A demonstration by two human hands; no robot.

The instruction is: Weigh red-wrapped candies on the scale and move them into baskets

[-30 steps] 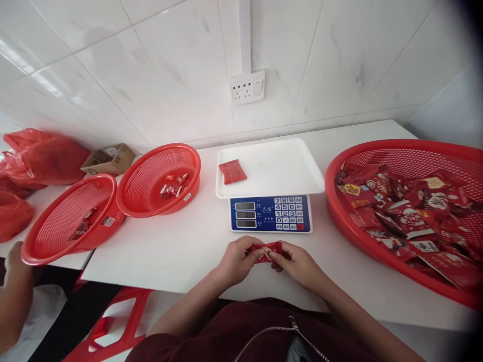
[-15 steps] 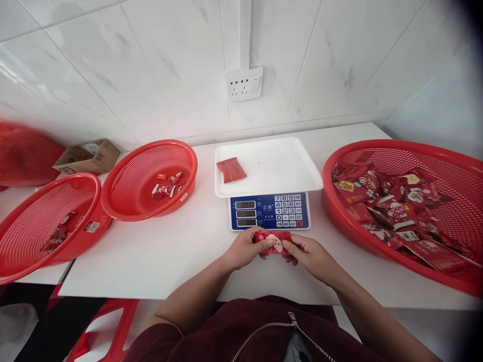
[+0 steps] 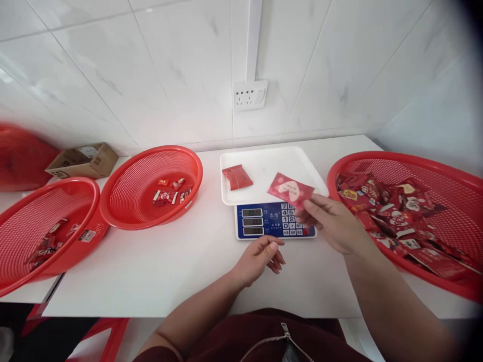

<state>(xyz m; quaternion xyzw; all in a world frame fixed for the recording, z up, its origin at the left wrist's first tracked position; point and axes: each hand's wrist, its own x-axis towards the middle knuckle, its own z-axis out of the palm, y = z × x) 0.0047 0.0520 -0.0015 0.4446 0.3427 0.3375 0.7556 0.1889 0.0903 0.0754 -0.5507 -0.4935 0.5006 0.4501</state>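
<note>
My right hand [image 3: 330,221] pinches a red packet with a pale label [image 3: 290,190] by its right end, over the front part of the white scale tray [image 3: 264,156]. Below the scale, my left hand [image 3: 262,259] holds nothing, its fingers apart and slightly curled. Another red packet [image 3: 237,177] lies at the tray's left side. In front of the tray shows the blue scale panel [image 3: 272,213], its right keys partly covered by my right hand and the packet.
At the right stands a large red basket [image 3: 407,160] full of red packets. Two red baskets [image 3: 151,156] [image 3: 81,186] with a few packets stand at the left, near a cardboard box [image 3: 85,161]. A tiled wall with a socket [image 3: 250,95] rises behind.
The packet held between both hands has moved up and right over the tray in my right hand. My left hand has let go of it. The view has shifted slightly.
</note>
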